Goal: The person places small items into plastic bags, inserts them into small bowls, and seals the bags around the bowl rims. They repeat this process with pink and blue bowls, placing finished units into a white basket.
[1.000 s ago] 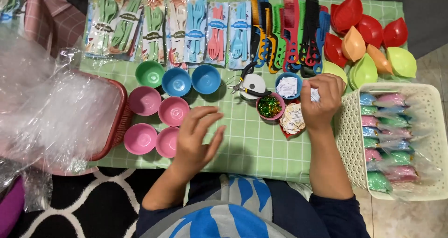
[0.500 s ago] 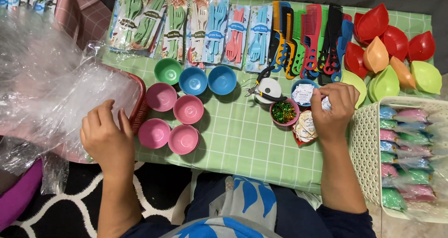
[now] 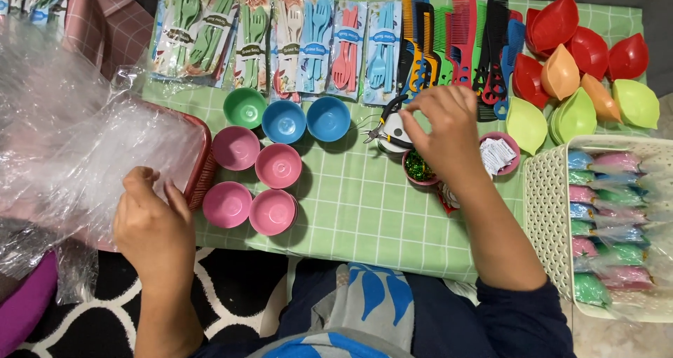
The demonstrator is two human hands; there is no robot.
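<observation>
On green checked cloth (image 3: 364, 211) | left hand (image 3: 154, 228) at 8 o'clock, fingers spread on clear plastic bags (image 3: 70, 147) | right hand (image 3: 445, 130) at 1 o'clock, fingers half-curled over small bowl of green glitter (image 3: 419, 167), grip unclear | risk: wrist may tip bowl, spilling glitter.

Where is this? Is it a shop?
Probably a small home stall or packing spot on the floor: rows of packaged cutlery, combs and little plastic bowls are laid out on a green checked cloth, like goods for sale.
</observation>
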